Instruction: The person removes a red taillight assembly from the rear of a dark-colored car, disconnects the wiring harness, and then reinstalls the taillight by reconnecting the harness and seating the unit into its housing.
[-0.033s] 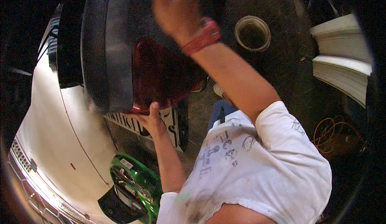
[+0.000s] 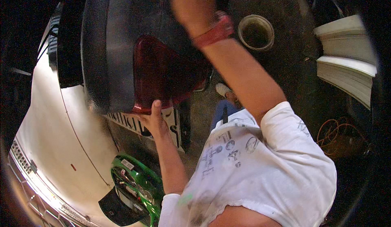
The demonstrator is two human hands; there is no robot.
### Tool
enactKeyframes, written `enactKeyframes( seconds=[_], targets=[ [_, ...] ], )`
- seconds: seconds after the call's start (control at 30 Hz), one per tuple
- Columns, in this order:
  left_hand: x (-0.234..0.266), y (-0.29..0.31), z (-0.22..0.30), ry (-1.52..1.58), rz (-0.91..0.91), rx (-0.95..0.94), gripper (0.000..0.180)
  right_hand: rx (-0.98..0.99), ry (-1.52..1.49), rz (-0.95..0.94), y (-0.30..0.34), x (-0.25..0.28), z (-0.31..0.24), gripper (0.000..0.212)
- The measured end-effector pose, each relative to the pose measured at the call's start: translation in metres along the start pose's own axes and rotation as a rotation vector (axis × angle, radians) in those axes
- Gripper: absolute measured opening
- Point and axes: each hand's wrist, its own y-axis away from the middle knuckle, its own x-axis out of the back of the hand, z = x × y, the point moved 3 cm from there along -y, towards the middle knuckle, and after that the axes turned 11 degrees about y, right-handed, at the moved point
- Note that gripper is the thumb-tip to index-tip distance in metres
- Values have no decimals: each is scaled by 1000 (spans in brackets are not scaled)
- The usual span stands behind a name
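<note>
A large, curved black piece [image 2: 118,64] fills the upper left, and a glossy dark red panel [image 2: 157,70] sits against its lower right part. My left hand [image 2: 154,121] grips the panel's lower edge, thumb upright in front and fingers mostly hidden behind or beneath. Across the black piece's upper right reaches my right hand [image 2: 193,7], a red band [image 2: 216,31] around its wrist. That hand is blurred and its fingers are out of sight, so what it touches or holds does not show.
Pale slotted parts [image 2: 171,123] lie below the panel. A round tub [image 2: 255,32] stands at right, with white curved panels [image 2: 346,60] beyond. Orange cable [image 2: 334,133] is coiled at lower right. A green motorcycle front [image 2: 138,186] is at lower left, beside a pale floor [image 2: 77,145].
My right hand and wristband have shifted to the right across the black piece. My left hand keeps its hold on the panel's lower edge. More of a shoe shows beside my forearm.
</note>
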Motion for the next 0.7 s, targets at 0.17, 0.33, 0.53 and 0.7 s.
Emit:
enactKeyframes(
  seconds=[0.17, 0.33, 0.53, 0.7],
  targets=[
    [7, -3, -6, -50, 70, -15, 127, -159, 278, 144, -25, 97, 72, 72],
    [-3, -9, -3, 34, -2, -58, 116, -501, 533, 162, 74, 185, 173, 80],
    [-16, -10, 11, -60, -32, -66, 129, -1207, 444, 318, 244, 174, 208, 80],
    [-22, -5, 22, -67, -129, -89, 117, -1386, 350, -37, 294, 96, 175, 86]
  ],
)
